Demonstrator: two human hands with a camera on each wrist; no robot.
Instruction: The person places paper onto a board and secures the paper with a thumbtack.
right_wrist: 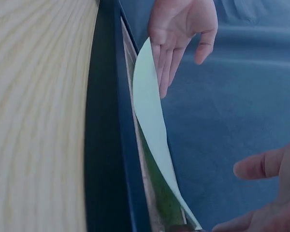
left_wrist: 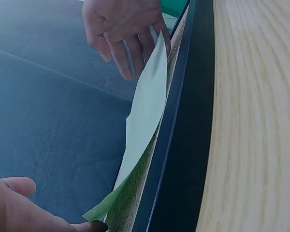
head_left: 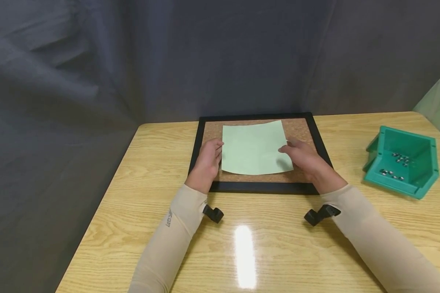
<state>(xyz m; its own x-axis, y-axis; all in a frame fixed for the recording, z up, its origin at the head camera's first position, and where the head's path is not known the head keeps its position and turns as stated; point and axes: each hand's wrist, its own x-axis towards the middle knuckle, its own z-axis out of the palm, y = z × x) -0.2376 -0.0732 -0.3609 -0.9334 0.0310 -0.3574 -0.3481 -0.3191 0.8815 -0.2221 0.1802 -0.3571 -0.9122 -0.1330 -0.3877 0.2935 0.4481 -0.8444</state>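
A pale green sheet of paper point(head_left: 254, 148) lies over a cork board point(head_left: 300, 127), its sides bowed up from the cork. My left hand point(head_left: 207, 162) is at the sheet's left edge, fingers straight and thumb held apart from it in the right wrist view. At the opposite edge, the fingers of my right hand point(head_left: 306, 158) reach under the sheet. The right thumb overlaps the paper from the head, but the right wrist view shows that thumb point(right_wrist: 258, 166) raised away from it. Both wrist views show the paper's underside curling up near the closer hand.
A black frame point(head_left: 264, 187) borders the cork board, which lies at the back of the wooden table point(head_left: 271, 244). To the right stands a green plastic bin point(head_left: 410, 142) with several small shiny metal pieces point(head_left: 390, 174) inside. Dark cloth point(head_left: 242, 57) hangs behind the table.
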